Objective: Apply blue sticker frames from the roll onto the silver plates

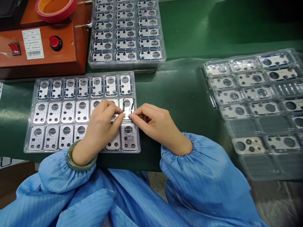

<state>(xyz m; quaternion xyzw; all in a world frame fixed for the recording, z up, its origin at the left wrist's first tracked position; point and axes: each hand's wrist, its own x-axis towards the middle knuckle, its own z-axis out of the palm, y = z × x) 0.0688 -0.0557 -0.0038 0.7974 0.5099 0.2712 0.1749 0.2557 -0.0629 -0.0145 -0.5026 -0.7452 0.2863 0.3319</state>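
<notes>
A clear plastic tray (138,138) in front of me holds rows of small silver metal plates, each with a large round window and smaller round holes. At its right end, both my hands work over one plate (127,111) in the middle row. My left hand (99,124), with a green bangle at the wrist, pinches the left side of a thin dark frame-shaped strip (133,104). The opposite side is pinched by my right hand (157,121). The strip lies along the plate's edges; whether it touches is unclear. Top-row plates (97,86) have dark blue borders. My left hand covers several plates.
Behind stands a stack of similar filled trays (163,56). An orange machine box (63,58) with a red button (55,42) and a roll of pink tape (68,12) is at back left. On the right, another tray (222,118) is partly filled and blurred.
</notes>
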